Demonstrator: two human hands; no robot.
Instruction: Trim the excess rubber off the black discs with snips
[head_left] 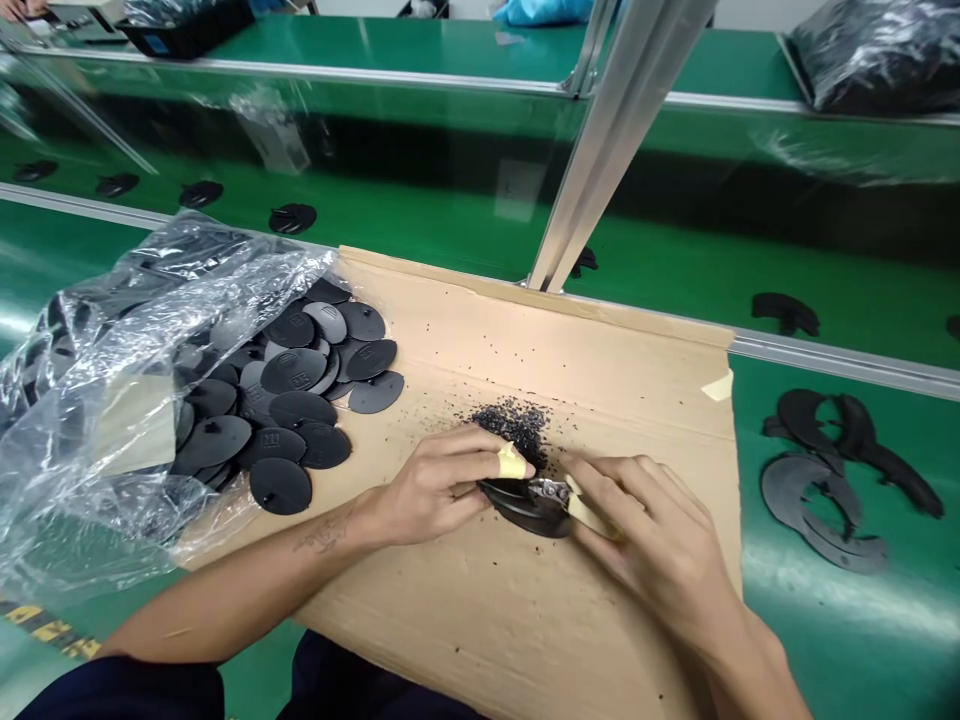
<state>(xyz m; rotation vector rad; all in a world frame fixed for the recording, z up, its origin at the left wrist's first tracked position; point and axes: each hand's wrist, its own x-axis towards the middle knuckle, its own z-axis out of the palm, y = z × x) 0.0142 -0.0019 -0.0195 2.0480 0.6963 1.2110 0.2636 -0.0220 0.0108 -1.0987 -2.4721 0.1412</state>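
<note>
My left hand (442, 480) is closed around a black plastic part (529, 508), gripping its left side. Yellow tape wraps a fingertip of that hand. From the right, my right hand (652, 520) grips small metal-jawed nippers (551, 490), whose jaws are at the part's edge. The fingers largely cover the handles, and yellow shows there too. Just beyond both hands, a heap of tiny black plastic bits (517, 425) lies on the cardboard sheet (525, 620). Left of my left hand are many flat black oval discs (300, 410), loosely piled.
A clear plastic bag (97, 320) partly covers the discs. Curved black parts (817, 490) lie on the green table at right. A metal post (592, 170) rises behind the cardboard. Spaced black parts (292, 218) rest on the green surface beyond the rail. At upper left, another person's hand (22, 8) shows.
</note>
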